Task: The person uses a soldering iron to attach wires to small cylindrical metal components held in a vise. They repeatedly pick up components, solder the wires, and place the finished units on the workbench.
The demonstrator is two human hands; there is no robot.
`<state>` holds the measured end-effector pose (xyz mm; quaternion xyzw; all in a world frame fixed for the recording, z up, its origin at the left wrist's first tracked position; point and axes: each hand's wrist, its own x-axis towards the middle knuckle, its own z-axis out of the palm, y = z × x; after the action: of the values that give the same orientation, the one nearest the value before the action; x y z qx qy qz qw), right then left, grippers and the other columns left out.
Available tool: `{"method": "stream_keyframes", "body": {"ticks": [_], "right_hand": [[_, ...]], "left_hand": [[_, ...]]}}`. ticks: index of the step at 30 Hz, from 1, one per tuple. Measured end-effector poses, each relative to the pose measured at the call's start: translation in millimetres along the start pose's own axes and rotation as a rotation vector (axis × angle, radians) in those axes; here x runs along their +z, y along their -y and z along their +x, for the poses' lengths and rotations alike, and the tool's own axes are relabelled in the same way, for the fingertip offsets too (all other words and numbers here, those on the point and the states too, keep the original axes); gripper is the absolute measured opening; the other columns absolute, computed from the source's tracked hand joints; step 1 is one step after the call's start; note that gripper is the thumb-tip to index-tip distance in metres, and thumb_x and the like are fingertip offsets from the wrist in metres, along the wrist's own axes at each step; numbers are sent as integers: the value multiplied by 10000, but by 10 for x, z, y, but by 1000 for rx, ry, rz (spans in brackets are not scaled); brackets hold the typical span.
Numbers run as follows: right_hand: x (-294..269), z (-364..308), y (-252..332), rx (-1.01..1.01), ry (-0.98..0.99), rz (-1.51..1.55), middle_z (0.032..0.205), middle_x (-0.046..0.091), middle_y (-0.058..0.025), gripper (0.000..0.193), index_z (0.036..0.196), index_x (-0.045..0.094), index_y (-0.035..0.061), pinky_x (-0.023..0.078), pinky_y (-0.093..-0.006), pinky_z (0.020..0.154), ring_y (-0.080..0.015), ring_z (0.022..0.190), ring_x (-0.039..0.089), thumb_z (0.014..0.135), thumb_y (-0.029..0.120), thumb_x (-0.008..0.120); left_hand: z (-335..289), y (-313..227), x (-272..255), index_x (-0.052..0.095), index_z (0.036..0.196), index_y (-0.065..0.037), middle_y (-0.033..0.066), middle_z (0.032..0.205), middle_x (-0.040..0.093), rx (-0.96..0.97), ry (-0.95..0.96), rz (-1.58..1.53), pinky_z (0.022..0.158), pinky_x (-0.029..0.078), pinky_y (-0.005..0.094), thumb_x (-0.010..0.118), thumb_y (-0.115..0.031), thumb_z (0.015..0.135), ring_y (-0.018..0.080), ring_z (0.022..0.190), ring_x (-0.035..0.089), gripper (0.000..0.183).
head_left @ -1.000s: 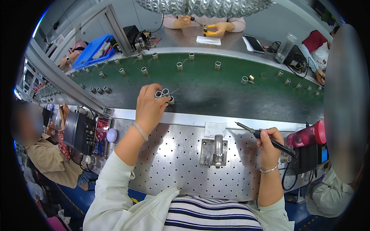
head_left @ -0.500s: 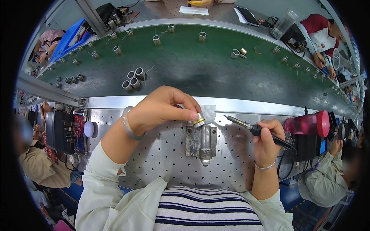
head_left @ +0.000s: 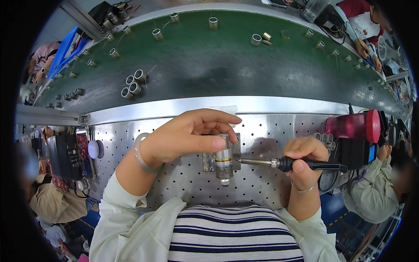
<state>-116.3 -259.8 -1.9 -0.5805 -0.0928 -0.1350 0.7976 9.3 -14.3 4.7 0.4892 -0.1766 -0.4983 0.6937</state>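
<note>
A silvery metal sleeve with a yellow band (head_left: 223, 156) sits around the rod of a small fixture (head_left: 224, 180), whose dark base plate (head_left: 208, 162) rests on the perforated metal bench. My left hand (head_left: 187, 139) is closed at the sleeve's upper end, thumb on its near side; the index finger reaches out past it. In my right hand (head_left: 304, 159) is a soldering iron (head_left: 258, 162), gripped by its black handle. Its tip points left and lies close beside the banded part of the sleeve; whether they touch I cannot tell.
Beyond the bench edge runs a green conveyor belt (head_left: 192, 56) with several metal sleeves, including a cluster (head_left: 133, 85). At right stand a pink container (head_left: 349, 127), several metal rings (head_left: 324, 138) and a black box with a blue screen (head_left: 352, 153). Other people sit on both sides.
The banded sleeve has gone from between my left fingers in the air onto the fixture's rod. The soldering iron's tip has come down and left to its side. The whole view has shifted slightly.
</note>
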Motion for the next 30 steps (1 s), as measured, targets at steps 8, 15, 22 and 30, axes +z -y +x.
{"method": "stream_keyframes", "body": {"ticks": [8,15,22,30], "right_hand": [[-40,-31,-21,24,-6,-78,748,647,-139,120,836,632,-57,470,-251,584,-170,641,604,740,-31,701],[-11,-8,-61,-54,42,-66,785,647,-140,183,862,637,-63,475,-265,591,-181,656,609,734,4,748],[-53,-25,-54,-29,16,29,765,637,-138,206,882,643,-75,466,-272,572,-187,630,597,718,-8,748],[-49,-14,-84,-31,76,-5,725,633,-129,207,873,649,-77,445,-272,538,-184,591,584,693,-33,742]], "left_hand": [[-52,-57,122,468,1336,71,133,972,627,-73,-73,-5,786,467,221,724,-54,758,151,902,583,645],[-75,-14,115,587,1222,36,144,996,632,-40,-120,0,803,477,241,741,-39,740,171,923,597,512],[-81,64,105,717,899,-15,176,1042,618,219,-103,59,833,484,288,758,52,682,214,962,599,231],[-130,89,191,711,735,-42,203,1087,610,208,-194,6,930,445,349,780,41,644,251,1011,586,142]]}}
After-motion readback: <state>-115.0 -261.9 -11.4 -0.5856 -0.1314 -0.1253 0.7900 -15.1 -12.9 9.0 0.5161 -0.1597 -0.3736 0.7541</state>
